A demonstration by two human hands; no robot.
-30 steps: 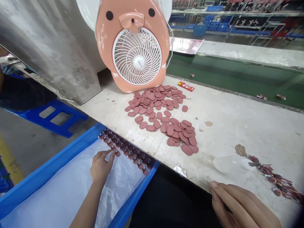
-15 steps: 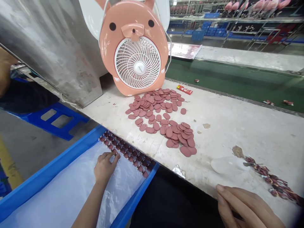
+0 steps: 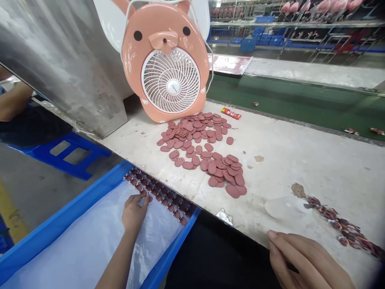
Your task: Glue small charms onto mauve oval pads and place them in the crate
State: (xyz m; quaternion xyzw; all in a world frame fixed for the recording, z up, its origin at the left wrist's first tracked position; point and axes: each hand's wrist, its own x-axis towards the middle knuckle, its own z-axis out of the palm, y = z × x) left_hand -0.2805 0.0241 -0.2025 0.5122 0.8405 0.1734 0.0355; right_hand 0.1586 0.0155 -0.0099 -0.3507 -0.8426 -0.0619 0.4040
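Neatly rowed maroon tags (image 3: 159,196); left hand (image 3: 134,214) touching row, right hand (image 3: 306,261) curled, grip unclear.

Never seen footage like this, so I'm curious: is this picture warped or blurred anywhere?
In the head view, the wide lens makes the steel panel lean and the bench edge bow; the right hand looks soft at the corner; the pink oval tags look sharp.

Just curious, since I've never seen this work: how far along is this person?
Done: neat rows of dark red pieces lie along the edge of the blue bin. In hand: the left hand touches the end of those rows. Left: a loose heap of pink oval tags on the table, and a tangled strip of pieces near the right hand.
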